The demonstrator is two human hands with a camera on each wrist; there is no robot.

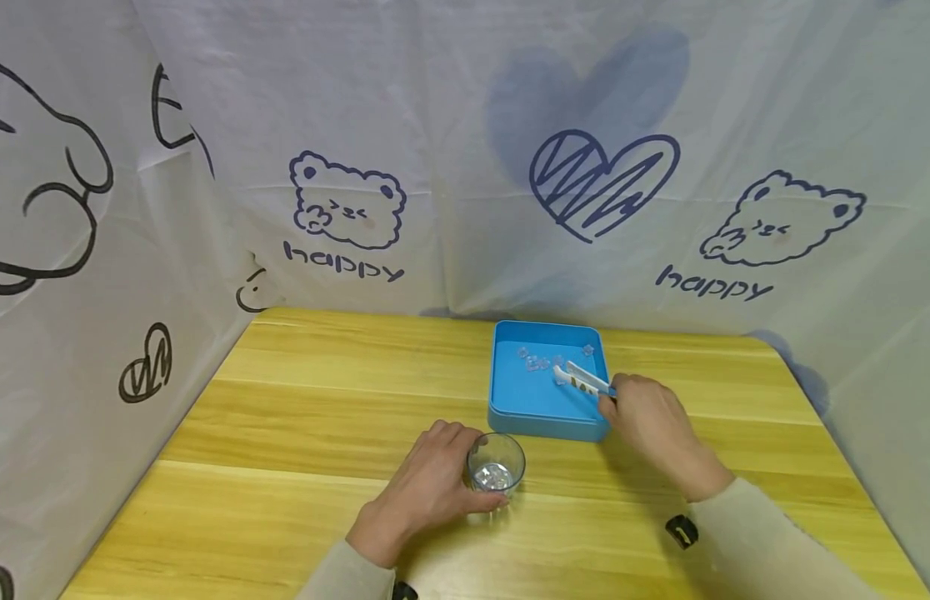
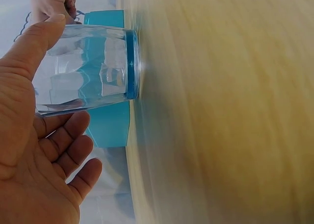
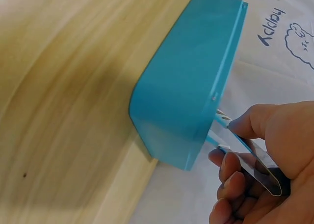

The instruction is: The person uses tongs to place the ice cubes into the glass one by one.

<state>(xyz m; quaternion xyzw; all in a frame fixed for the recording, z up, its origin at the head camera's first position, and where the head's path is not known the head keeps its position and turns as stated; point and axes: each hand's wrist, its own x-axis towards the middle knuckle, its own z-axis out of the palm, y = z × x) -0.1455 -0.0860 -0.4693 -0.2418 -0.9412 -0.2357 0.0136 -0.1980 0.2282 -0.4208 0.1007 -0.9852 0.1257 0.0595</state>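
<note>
My left hand [image 1: 423,483] holds a clear drinking glass [image 1: 516,467] upright on the table, thumb on the near side and fingers on the far side. Small clear pieces [image 1: 493,477] like ice cubes lie in its bottom. Between the thumb and fingers of my right hand [image 1: 652,421] are small tongs [image 1: 582,382], white-tipped in the head view, with a metal bend [image 3: 267,181] in the right wrist view. Their tips reach into a shallow blue box [image 1: 536,400], near several clear pieces [image 1: 533,364]. Whether the tips grip a piece is too small to tell.
The box stands toward the back of the wood-grain table [image 1: 322,400], beyond and right of the glass. Its walls rise around the pieces. White cloth [image 1: 450,167] with drawn bears and hearts hangs behind the table and at its sides.
</note>
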